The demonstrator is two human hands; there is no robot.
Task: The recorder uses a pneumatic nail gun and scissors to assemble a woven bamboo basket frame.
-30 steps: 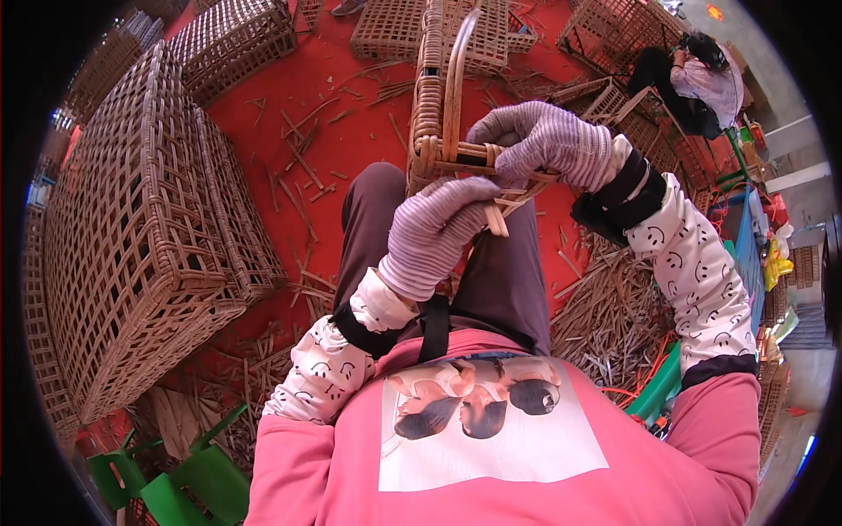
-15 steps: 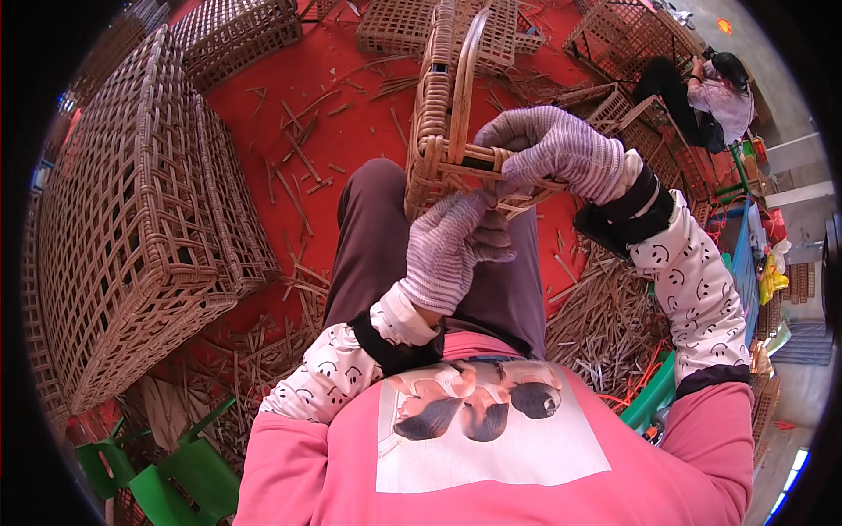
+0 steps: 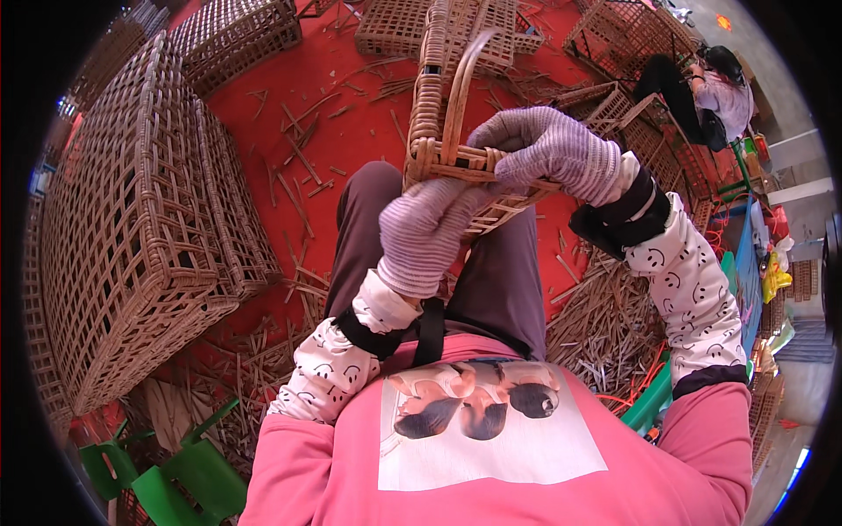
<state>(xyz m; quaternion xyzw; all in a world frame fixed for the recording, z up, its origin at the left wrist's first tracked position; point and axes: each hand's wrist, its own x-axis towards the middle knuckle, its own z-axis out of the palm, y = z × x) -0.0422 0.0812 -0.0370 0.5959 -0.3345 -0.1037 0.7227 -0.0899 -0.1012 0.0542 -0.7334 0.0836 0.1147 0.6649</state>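
Above my knees stands a brown wicker basket (image 3: 423, 159) with a wrapped corner post, its near edge facing me. A loose-looking strip of cane (image 3: 458, 96) arcs up from that edge beside the post. My right hand (image 3: 557, 151), in a striped purple-white glove, is closed, with thumb and fingers pinching the near edge. My left hand (image 3: 425, 235), gloved alike, is closed at the underside of the same edge, near the corner. Its fingertips are partly hidden, and whether they also grip a strip end does not show.
A big wicker basket (image 3: 132, 219) stands on the left, with more wickerwork (image 3: 237, 39) behind. Cut cane strips (image 3: 605, 316) lie piled on the red floor (image 3: 342, 123). A green chair (image 3: 189, 482) is at lower left. Another person (image 3: 721, 101) sits at far right.
My left hand has turned over and shifted left and up against the basket's near edge, its knuckles now uppermost. My right hand keeps its pinch, and the cane strip leans slightly more to the right.
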